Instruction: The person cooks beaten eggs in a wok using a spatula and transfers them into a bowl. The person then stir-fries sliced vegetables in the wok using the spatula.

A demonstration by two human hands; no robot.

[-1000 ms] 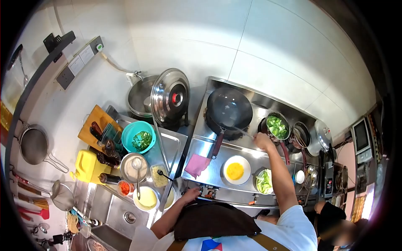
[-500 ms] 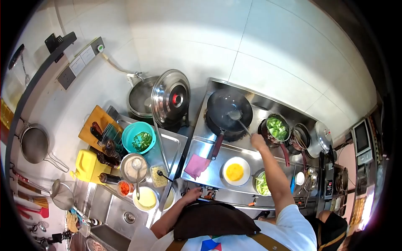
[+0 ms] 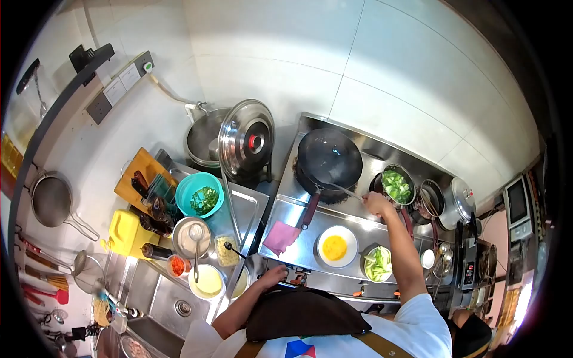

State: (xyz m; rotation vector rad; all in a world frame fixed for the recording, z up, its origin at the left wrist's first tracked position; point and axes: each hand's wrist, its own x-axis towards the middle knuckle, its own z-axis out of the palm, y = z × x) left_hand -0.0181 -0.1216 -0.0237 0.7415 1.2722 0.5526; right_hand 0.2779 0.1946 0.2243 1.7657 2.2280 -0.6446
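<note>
My right hand [image 3: 376, 204] is closed around the thin metal handle of a ladle [image 3: 347, 190], which reaches over the near rim of the black wok [image 3: 330, 156]. The ladle's bowl is hard to make out against the dark wok. Down at the stove's front edge, my left hand [image 3: 274, 275] has its fingers curled beside the control knobs [image 3: 296, 276]; what they grip is unclear. A white bowl of beaten egg [image 3: 335, 246] and a bowl of cut green vegetable [image 3: 378, 264] stand on the steel ledge in front of the wok, near a pink cloth [image 3: 281, 237].
Right of the wok are a pan of green pieces [image 3: 396, 182], a smaller pot [image 3: 431, 197] and a lidded pot [image 3: 457, 203]. To the left stand a large pot [image 3: 203, 140] with its lid [image 3: 248, 140] leaning, a turquoise bowl [image 3: 199, 196], seasoning bowls and a sink [image 3: 173, 298].
My right hand has moved slightly right, drawing the ladle from the wok's middle toward its near rim. My left hand stays by the knobs. The whole view has shifted a little.
</note>
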